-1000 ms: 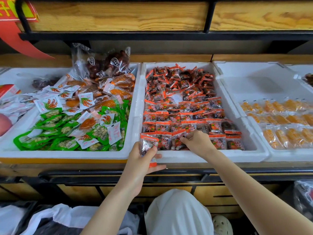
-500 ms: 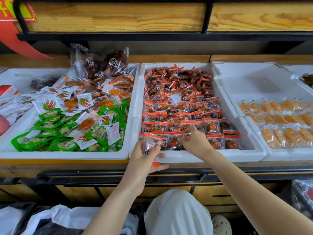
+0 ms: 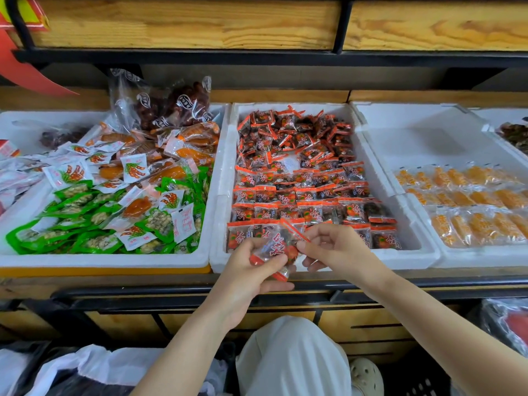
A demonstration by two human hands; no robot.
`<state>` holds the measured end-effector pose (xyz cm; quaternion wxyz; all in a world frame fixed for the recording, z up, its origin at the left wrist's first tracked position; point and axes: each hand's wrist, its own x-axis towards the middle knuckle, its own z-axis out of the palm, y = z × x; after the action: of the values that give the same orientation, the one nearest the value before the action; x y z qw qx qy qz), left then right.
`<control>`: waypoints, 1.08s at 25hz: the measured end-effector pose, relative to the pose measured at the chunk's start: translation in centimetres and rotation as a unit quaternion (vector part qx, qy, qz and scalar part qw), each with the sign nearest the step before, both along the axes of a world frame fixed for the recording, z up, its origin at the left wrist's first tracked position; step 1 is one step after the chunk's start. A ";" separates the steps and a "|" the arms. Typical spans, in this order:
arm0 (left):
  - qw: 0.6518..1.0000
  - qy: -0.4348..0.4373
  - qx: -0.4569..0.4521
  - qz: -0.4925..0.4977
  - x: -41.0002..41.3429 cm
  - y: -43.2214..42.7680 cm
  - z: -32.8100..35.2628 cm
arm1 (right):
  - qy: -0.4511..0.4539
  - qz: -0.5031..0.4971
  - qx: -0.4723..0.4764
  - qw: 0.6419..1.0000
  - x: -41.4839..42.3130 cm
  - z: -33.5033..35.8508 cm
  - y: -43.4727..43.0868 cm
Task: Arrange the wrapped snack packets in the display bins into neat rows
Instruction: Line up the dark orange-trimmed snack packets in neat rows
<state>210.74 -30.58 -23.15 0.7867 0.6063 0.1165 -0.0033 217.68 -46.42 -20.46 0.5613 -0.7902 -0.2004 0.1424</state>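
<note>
So the middle white foam bin (image 3: 414,257) has clear packets with red-orange ends (image 3: 311,207) lined up in tidy rows up front, a jumbled heap (image 3: 297,135) at the back, and one loose packet (image 3: 273,248) tilted over the front rim.

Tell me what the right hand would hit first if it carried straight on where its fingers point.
The red-edged packet held by the left hand. The right hand seems to pinch its edge, so depth is unclear. The left hand itself would come next.
</note>
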 end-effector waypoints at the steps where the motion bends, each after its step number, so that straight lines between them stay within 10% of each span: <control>1: 1.000 -0.001 0.027 0.013 0.2 0.0 0.0 | 0.019 0.002 -0.004 1.000 -0.1 0.0 -0.5; 13: 0.899 -0.148 0.410 -0.047 5.4 -2.6 1.1 | -0.120 -0.026 -0.131 0.984 1.0 -0.7 -3.8; 19: 0.739 -0.153 0.650 -0.095 8.2 -0.7 -1.4 | -0.052 -0.104 -0.072 0.991 7.7 -1.1 -4.6; 27: 0.692 -0.171 0.698 -0.070 8.6 -0.4 -3.9 | -0.039 0.009 -0.261 0.964 10.1 -3.6 -2.8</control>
<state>219.38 -30.99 -27.05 0.1410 0.9772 -0.0938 0.1280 227.80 -49.23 -24.08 0.3256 -0.9126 -0.1852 0.1635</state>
